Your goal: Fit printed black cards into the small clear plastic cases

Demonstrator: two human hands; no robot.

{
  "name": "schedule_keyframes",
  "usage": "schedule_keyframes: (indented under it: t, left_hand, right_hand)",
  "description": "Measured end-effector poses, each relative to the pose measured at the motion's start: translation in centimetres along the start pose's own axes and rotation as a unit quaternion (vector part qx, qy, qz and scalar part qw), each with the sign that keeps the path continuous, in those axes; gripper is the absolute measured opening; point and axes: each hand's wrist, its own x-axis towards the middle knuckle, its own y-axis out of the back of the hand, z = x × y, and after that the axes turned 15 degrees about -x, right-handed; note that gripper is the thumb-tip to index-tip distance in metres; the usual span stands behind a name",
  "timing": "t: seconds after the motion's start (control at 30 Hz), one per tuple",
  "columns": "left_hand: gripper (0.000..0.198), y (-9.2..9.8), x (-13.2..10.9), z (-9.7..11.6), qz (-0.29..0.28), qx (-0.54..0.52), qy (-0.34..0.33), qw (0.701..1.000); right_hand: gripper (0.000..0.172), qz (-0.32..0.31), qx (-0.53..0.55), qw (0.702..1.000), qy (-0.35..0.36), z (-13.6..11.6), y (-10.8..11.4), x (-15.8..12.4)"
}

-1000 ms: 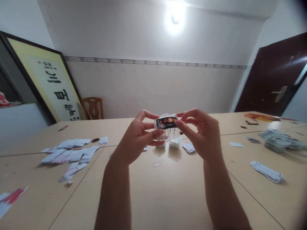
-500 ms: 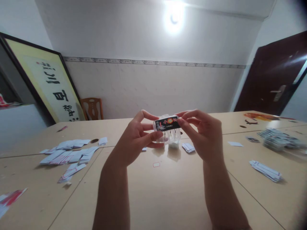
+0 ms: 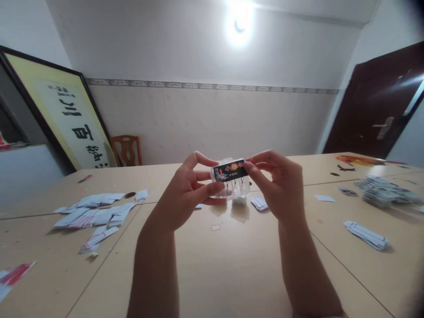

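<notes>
Above the worktop [image 3: 232, 269], left hand [image 3: 185, 191] and right hand [image 3: 281, 185] both pinch the clear packet [image 3: 230, 173] — hardly budged since a second ago.

The clear case [image 3: 232, 187] looks like thin, glossy, see-through plastic with small highlights; its label [image 3: 231, 170] is a smooth black printed strip, paper or film, I cannot tell which; the table [image 3: 232, 265] is pale wood-look board, smooth, with a soft sheen that mirrors things above it; the cards [image 3: 96, 212] spread on it look like matt white paper; the chair [image 3: 126, 150] is varnished brown wood; the door [image 3: 374, 101] is dark and glossy, its handle [image 3: 380, 127] bright metal; the wall tiles [image 3: 212, 123] are faintly shiny.
</notes>
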Motion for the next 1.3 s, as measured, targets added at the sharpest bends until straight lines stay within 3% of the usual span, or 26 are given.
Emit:
schedule_keyframes:
  t: [0.33,0.5,0.7,1.03,1.17,1.3]
  left_hand:
    - [0.039,0.0,0.0,0.0,-0.001,-0.008,0.004,1.000]
    - [0.040,0.0,0.0,0.1,0.001,-0.005,0.012,1.000]
    - [0.035,0.1,0.0,0.1,-0.015,-0.017,0.010,1.000]
    - [0.034,0.6,0.1,-0.1,-0.046,-0.048,0.016,0.998]
    - [0.035,0.6,0.2,-0.1,-0.050,-0.056,0.014,0.997]
    - [0.037,0.7,0.2,0.1,-0.058,-0.068,0.015,0.996]
  right_hand:
    - [0.015,0.024,-0.023,0.999,0.012,0.3,-0.3,0.1]
    - [0.015,0.032,0.015,0.999,0.006,0.5,-0.4,0.3]
    - [0.010,0.000,0.095,0.995,-0.009,0.8,-0.5,0.6]
    - [0.014,-0.018,0.123,0.992,-0.021,1.1,-0.3,0.9]
    - [0.006,-0.064,0.152,0.986,-0.025,0.9,0.4,0.8]
    - [0.011,-0.146,0.168,0.974,-0.038,0.8,1.4,0.7]
